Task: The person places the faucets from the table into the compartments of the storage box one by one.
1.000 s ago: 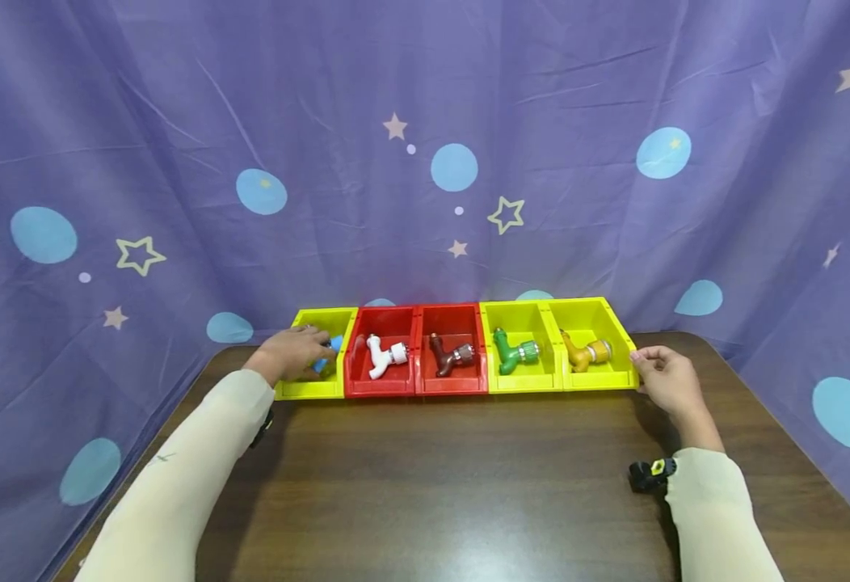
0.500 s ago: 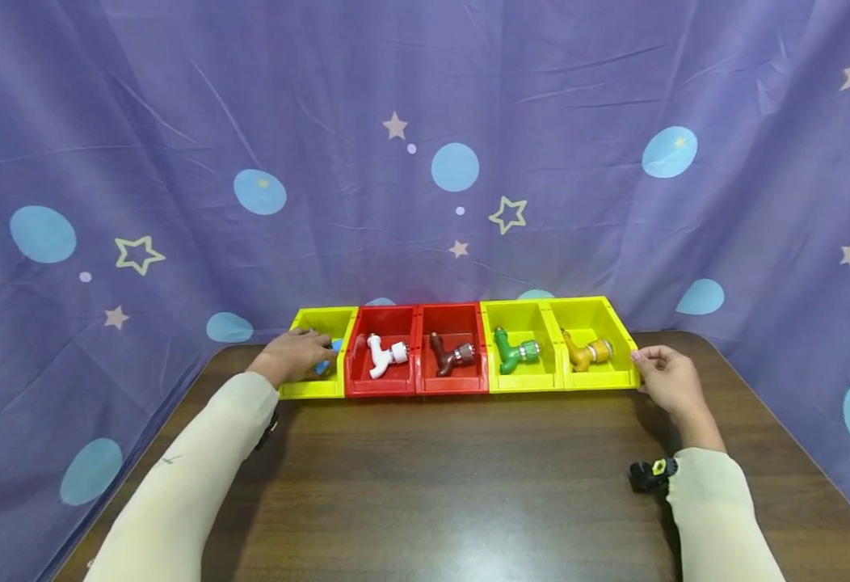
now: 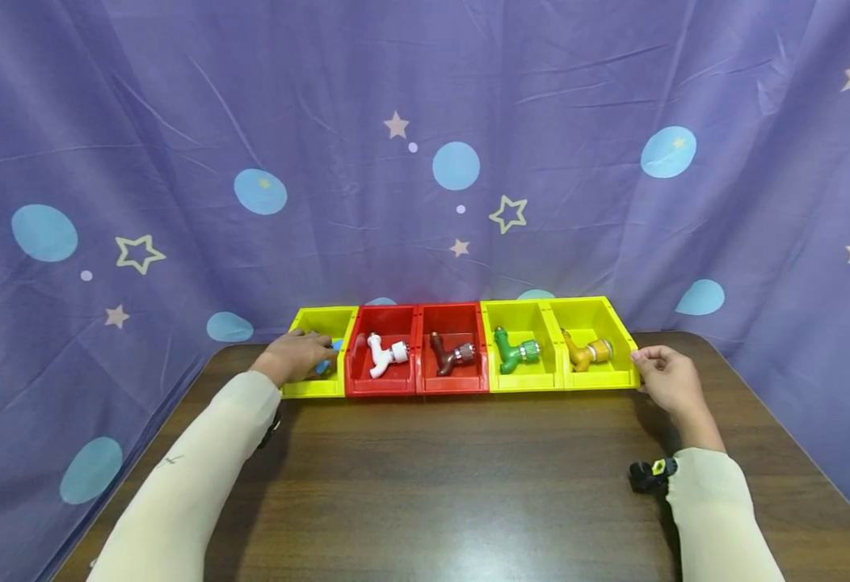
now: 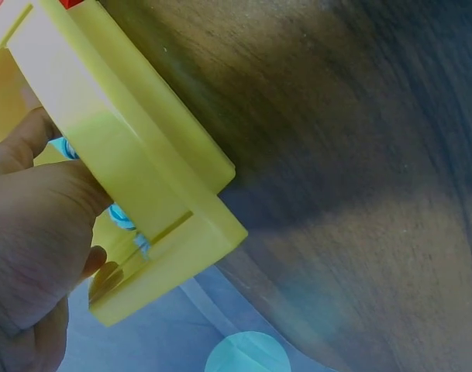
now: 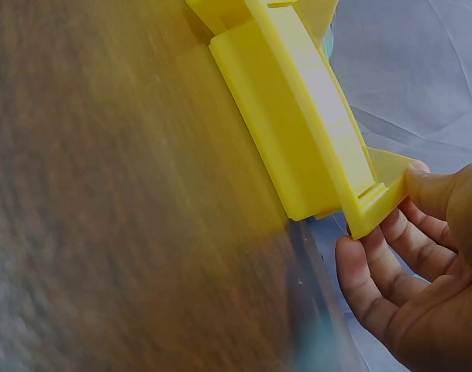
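Note:
At the left end of the bin row, my left hand reaches into a yellow bin, its fingers bent around a blue tap. Parts of this tap show between the fingers in the left wrist view; the hand covers the rest. My right hand pinches the outer side wall of the rightmost yellow bin, thumb on one side and fingers under the rim. Inside that bin lies an orange-yellow tap. Between the two ends are a white tap, a dark brown tap and a green tap, one per bin.
Two red bins stand side by side mid-row, with another yellow bin to their right. The row sits at the back of a brown wooden table. Right behind hangs a purple curtain with stars and blue spots.
My left hand has shifted slightly to the right within the left yellow bin, covering more of the blue tap. The right hand keeps its hold on the bin wall.

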`<move>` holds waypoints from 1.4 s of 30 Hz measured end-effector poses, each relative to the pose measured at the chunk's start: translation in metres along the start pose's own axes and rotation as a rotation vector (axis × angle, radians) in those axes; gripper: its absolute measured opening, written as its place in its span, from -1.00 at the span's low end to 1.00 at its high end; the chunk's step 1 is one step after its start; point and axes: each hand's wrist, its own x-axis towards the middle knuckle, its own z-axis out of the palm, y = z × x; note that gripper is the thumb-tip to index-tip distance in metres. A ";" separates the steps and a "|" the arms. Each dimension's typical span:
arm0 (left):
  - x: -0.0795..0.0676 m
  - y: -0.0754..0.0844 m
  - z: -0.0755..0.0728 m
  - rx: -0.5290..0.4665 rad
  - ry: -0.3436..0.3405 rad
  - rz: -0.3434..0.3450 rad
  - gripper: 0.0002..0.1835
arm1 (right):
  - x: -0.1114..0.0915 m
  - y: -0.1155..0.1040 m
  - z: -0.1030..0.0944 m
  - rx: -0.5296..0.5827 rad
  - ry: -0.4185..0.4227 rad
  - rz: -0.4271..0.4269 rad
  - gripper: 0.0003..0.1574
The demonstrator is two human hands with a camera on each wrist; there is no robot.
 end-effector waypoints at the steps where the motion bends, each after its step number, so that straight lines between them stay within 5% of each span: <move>1: 0.000 0.000 -0.001 0.002 -0.003 -0.002 -0.66 | 0.000 0.000 0.000 -0.001 -0.001 0.000 -0.53; 14: 0.001 0.000 0.001 -0.022 0.002 0.000 -0.73 | 0.001 -0.001 0.001 -0.021 -0.021 0.021 -0.50; 24: -0.003 0.001 0.001 -0.047 -0.005 -0.032 -0.61 | 0.003 -0.002 0.002 -0.038 -0.023 0.008 -0.47; 35: -0.012 0.004 -0.001 -0.068 0.072 -0.027 -0.62 | 0.000 -0.010 -0.012 -0.118 -0.002 -0.033 -0.40; 42: -0.017 0.012 -0.007 -0.115 0.201 -0.019 -0.68 | -0.001 -0.024 -0.025 -0.199 0.018 -0.071 -0.41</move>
